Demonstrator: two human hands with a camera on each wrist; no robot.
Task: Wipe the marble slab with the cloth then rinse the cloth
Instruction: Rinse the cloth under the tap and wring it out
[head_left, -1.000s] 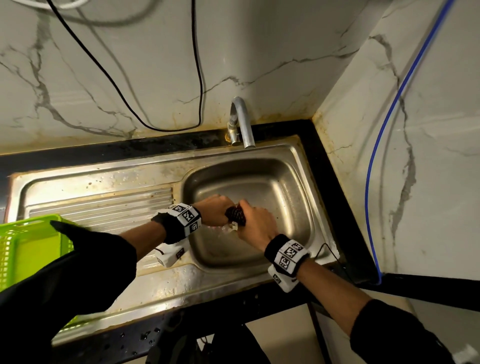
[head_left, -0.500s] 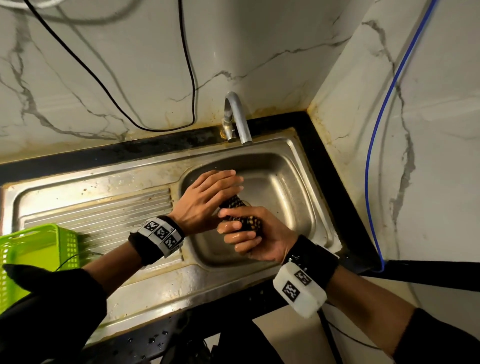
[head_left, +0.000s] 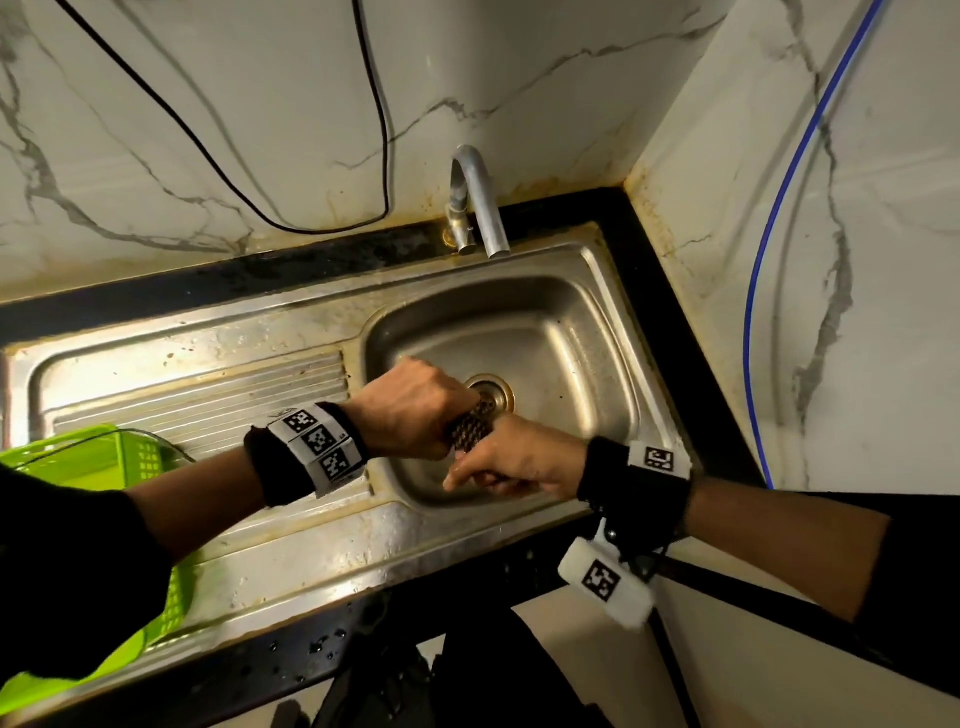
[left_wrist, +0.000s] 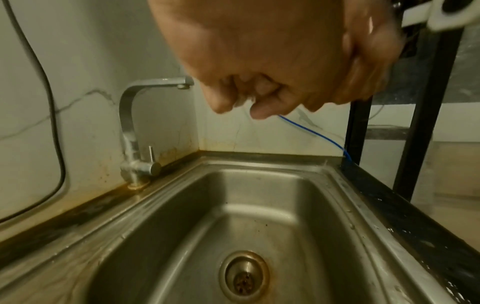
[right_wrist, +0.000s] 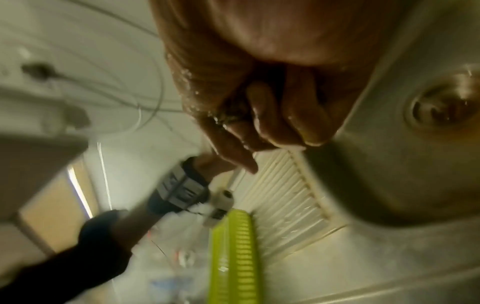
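Observation:
A dark patterned cloth (head_left: 470, 430) is bunched into a short roll over the steel sink basin (head_left: 576, 343). My left hand (head_left: 423, 415) grips its left end in a fist, knuckles up. Gripping the other end is my right hand (head_left: 498, 465), its wet fingers curled round the cloth, one finger pointing left. In the left wrist view the left hand (left_wrist: 255, 98) is a closed fist above the drain (left_wrist: 242, 275), and the cloth is hidden. In the blurred right wrist view the right hand (right_wrist: 262, 123) drips, a dark bit of cloth (right_wrist: 231, 112) inside it.
The tap (head_left: 480, 202) stands at the back of the sink with no water showing. A black slab strip (head_left: 670, 322) borders the sink. A green basket (head_left: 104, 460) sits on the ribbed drainboard (head_left: 208, 395). Black cable (head_left: 218, 156) and blue cable (head_left: 763, 291) run along the walls.
Half a second ago my left hand lay flat on the cloth in my upturned right palm. Now both hands clench the cloth, and the right hand has turned palm down.

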